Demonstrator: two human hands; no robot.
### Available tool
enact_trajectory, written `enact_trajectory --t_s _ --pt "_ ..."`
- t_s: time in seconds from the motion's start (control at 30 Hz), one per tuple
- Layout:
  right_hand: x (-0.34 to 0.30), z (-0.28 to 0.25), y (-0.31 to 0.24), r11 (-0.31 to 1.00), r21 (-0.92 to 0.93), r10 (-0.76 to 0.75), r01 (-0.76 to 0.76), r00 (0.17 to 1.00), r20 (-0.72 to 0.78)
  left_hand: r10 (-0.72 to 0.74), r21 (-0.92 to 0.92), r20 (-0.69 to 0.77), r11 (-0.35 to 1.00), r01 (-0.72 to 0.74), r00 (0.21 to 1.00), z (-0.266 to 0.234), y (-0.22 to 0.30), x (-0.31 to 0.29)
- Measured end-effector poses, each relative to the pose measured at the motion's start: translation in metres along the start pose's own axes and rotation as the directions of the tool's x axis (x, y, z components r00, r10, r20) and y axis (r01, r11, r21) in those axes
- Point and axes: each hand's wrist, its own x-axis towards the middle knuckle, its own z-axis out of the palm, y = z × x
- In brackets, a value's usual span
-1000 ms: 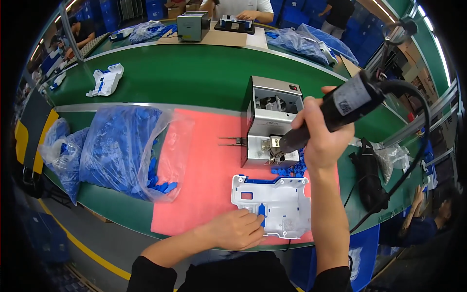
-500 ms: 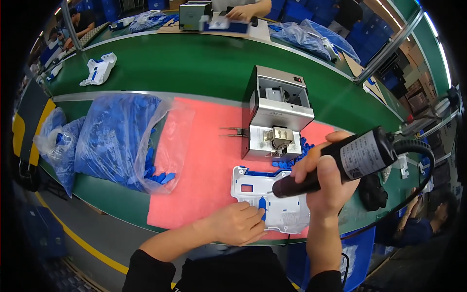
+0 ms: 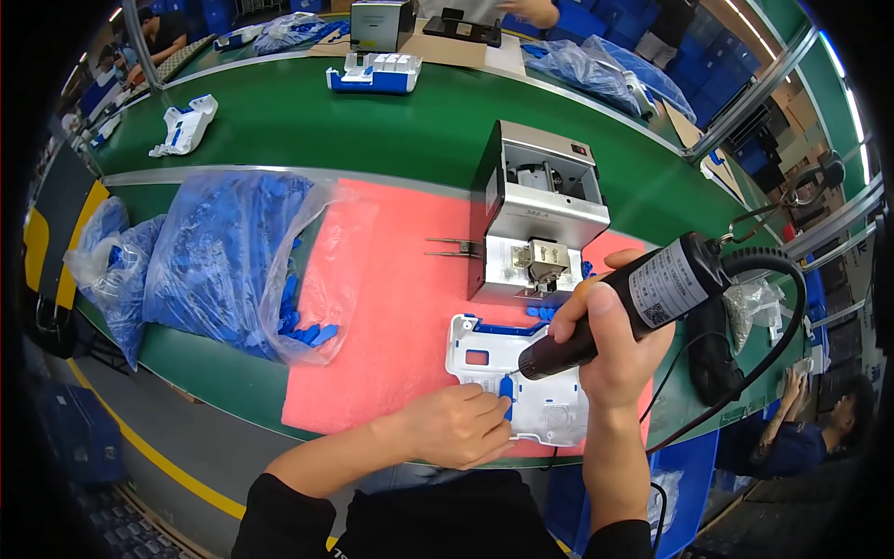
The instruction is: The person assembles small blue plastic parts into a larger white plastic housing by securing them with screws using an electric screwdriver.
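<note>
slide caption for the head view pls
Right hand holds a black electric screwdriver over a white plastic housing, bit near a blue strip by the left hand.

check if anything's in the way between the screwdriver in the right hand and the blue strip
Nothing visible. The screwdriver points at the upper end of the blue strip; the left hand sits lower, at its left edge.

1. I view a green tabletop [image 3: 205, 370]; pink mat [image 3: 400, 270] laid over its middle.
2. On the mat, I log a steel machine [image 3: 540, 219], small blue parts [image 3: 538, 313] beside it, and a white shell [image 3: 549, 405], hollow side up.
3. Left: large clear bag of blue pieces [image 3: 219, 261], overlapping the mat; smaller bag [image 3: 112, 265] touching it.
4. Right: black object [image 3: 712, 359], clear pouch [image 3: 745, 312] near it.
</note>
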Motion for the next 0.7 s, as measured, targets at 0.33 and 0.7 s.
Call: enact_trajectory --t_s 0.33,0.7 --pt "-0.006 0.002 0.008 1.000 0.002 0.011 -0.011 1.000 0.005 -0.016 -0.019 -0.005 1.000 0.016 1.000 0.000 0.001 -0.001" --pt "-0.022 0.008 0.022 1.000 -0.007 -0.003 0.004 0.999 0.035 -0.007 -0.029 -0.020 1.000 0.006 1.000 0.008 -0.001 -0.007"
